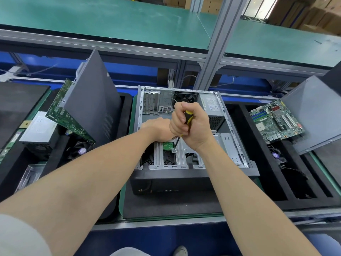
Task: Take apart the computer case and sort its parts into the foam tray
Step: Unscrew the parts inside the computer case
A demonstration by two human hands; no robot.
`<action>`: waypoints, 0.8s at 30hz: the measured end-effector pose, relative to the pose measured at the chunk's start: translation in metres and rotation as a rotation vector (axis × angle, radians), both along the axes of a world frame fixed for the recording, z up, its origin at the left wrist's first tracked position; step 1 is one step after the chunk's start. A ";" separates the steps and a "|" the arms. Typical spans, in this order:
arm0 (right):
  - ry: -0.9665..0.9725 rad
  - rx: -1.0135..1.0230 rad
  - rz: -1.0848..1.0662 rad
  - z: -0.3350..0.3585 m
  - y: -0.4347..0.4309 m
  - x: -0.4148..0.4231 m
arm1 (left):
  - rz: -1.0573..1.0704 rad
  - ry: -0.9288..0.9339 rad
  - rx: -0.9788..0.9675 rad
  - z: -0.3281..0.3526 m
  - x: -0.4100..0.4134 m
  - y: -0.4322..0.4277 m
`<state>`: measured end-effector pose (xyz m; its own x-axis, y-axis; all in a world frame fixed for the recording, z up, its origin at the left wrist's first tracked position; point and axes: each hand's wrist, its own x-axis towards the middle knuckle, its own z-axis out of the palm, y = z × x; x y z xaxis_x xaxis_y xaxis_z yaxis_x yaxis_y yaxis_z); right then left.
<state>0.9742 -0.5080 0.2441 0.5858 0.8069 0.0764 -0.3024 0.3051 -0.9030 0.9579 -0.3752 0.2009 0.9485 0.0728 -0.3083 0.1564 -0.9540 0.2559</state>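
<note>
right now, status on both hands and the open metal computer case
Right hand grips yellow-and-black screwdriver, tip on silver drive-cage screw. Left hand alongside, fingers hidden. Open grey metal computer case: nothing blocking the tool.

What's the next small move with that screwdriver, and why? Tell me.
Probably turn the screwdriver to back out the screw. The right hand grips its handle, the tip sits on the screw in the drive bracket of the computer case, and the left hand lies close by, fingers hidden.
</note>
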 end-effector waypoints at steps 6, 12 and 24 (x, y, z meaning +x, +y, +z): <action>-0.160 -0.143 -0.422 0.001 0.003 -0.016 | 0.078 -0.021 -0.045 0.005 -0.005 -0.004; -0.146 -0.264 -0.874 0.000 0.016 -0.040 | 0.101 0.038 -0.026 0.008 -0.004 -0.004; -0.018 -0.166 -0.505 -0.008 0.015 -0.023 | 0.032 0.032 0.009 -0.008 0.005 0.002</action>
